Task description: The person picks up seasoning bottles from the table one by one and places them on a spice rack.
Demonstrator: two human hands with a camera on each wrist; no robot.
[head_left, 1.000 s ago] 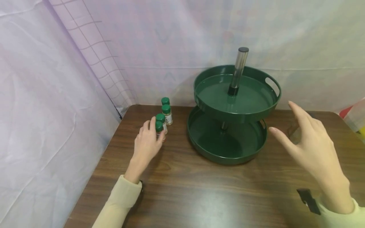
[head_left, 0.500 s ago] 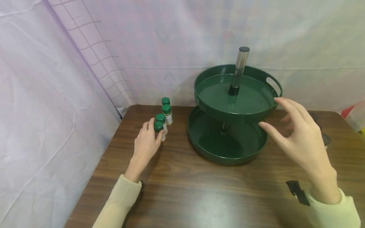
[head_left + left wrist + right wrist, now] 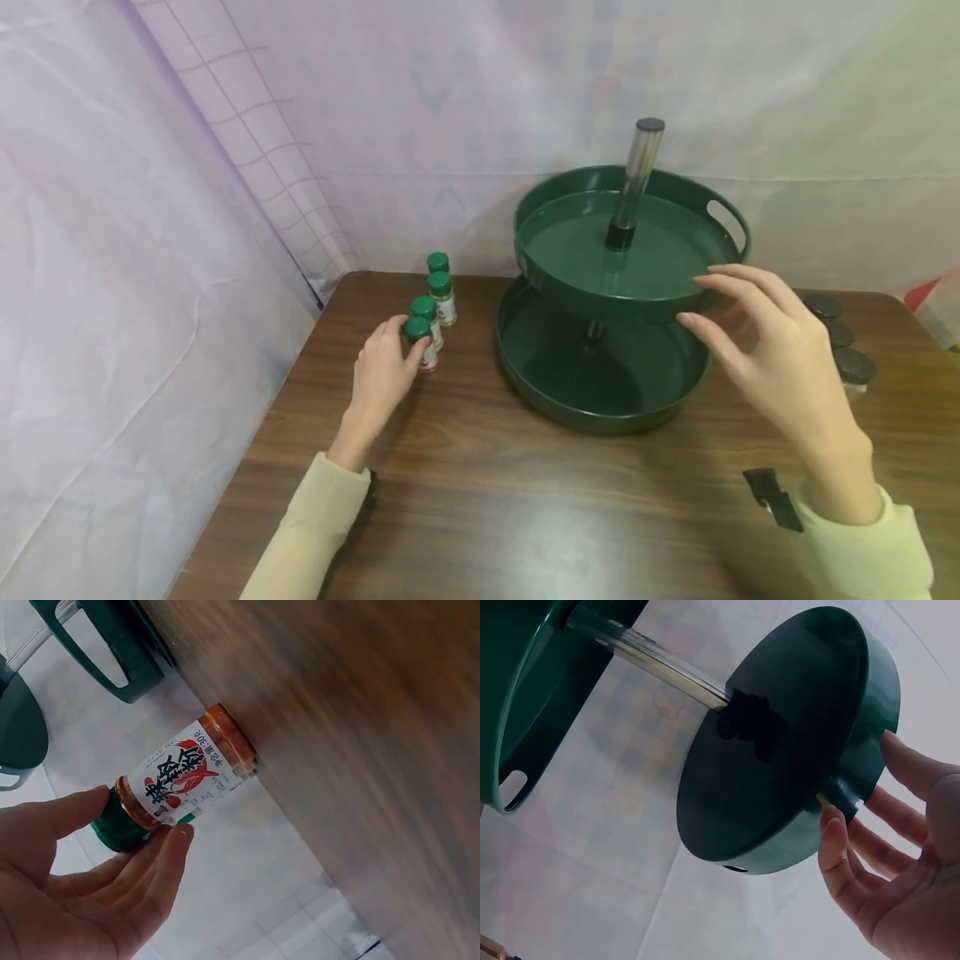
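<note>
Thumb and fingers of my left hand (image 3: 381, 367) pinch the green cap of a small spice bottle (image 3: 180, 774), the nearest in a short row on the table. Its white label with red chili pictures shows in the left wrist view, reddish contents behind it; the base is right at the tabletop. A two-tier green tray stands to the right, with an upper tray (image 3: 577, 242) and a lower tray (image 3: 585, 415) on a metal post (image 3: 637, 179). My right hand (image 3: 787, 367), fingers apart and gently bent, has its fingertips at the upper tray's right outer wall.
Several more green-capped bottles (image 3: 440, 296) stand behind the held one. On the right, partly behind my right hand, are several dark-lidded jars (image 3: 855, 365). Pale cloth (image 3: 450, 100) hangs behind the wooden table (image 3: 480, 492).
My right hand has moved left to the upper tray's side, its fingers drawing closer together and the dark-lidded jars coming into sight. The left hand has stayed at the nearest bottle's cap.
</note>
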